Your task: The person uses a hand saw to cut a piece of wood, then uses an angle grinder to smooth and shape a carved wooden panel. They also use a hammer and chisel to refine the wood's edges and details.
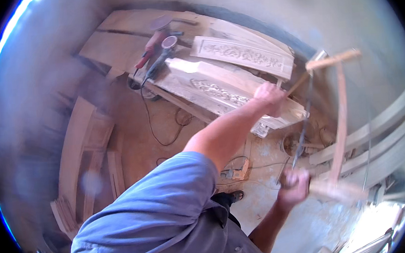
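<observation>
In my right hand [295,186] is the lower end of a wooden frame saw [338,131], the fingers wrapped round its grip. Its narrow blade [302,136] runs upright, with the upper end close to the far right end of a carved wooden board [219,93]. My left hand [270,97] is on that board near this end, fingers curled at its edge and partly hidden. A thin brown stick shows between the left hand and the saw's top bar; whether the hand touches it, I cannot tell. Parts of the saw are blurred.
Behind lies another carved panel [242,53]. Two corded power tools, a red one [152,47] and a dark one [159,62], rest at the bench's left, cords hanging down. An orange tool [238,172] lies on the floor. Curved timbers [75,149] stand left; more beams [372,133] lie right.
</observation>
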{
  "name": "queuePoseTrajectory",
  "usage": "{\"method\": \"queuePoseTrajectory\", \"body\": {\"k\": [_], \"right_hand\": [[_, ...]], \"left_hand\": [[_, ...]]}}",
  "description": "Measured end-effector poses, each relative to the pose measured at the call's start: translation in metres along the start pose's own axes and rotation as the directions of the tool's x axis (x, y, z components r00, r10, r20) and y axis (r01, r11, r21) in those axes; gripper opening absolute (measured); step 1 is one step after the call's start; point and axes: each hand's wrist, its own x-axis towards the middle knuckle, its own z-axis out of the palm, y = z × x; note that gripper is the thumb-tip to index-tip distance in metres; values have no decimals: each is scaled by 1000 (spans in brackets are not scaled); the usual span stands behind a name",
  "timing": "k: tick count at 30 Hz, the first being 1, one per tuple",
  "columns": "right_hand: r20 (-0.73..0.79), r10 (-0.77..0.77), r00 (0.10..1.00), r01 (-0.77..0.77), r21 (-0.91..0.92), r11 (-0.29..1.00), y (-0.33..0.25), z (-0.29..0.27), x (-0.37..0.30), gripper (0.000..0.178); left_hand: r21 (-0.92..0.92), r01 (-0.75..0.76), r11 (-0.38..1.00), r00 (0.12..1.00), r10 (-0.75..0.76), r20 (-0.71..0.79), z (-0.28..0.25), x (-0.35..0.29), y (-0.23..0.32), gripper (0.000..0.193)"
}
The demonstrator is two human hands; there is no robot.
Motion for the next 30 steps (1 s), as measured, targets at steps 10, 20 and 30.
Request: {"method": "queuePoseTrajectory", "body": {"k": [10, 20, 30], "right_hand": [[-117, -120, 986, 57, -441, 896, -82, -34, -70, 30], [-778, 158, 608, -638, -361, 680, -14, -75, -97, 25], [-818, 481, 317, -923, -150, 353, 63, -134, -117, 19]], "left_hand": [[-184, 49, 982, 861, -135, -491, 30, -100, -35, 75], [-706, -256, -660, 454, -727, 515, 97, -228, -106, 58], [-582, -255, -772, 298, -635, 712, 202, -266, -136, 37]]}}
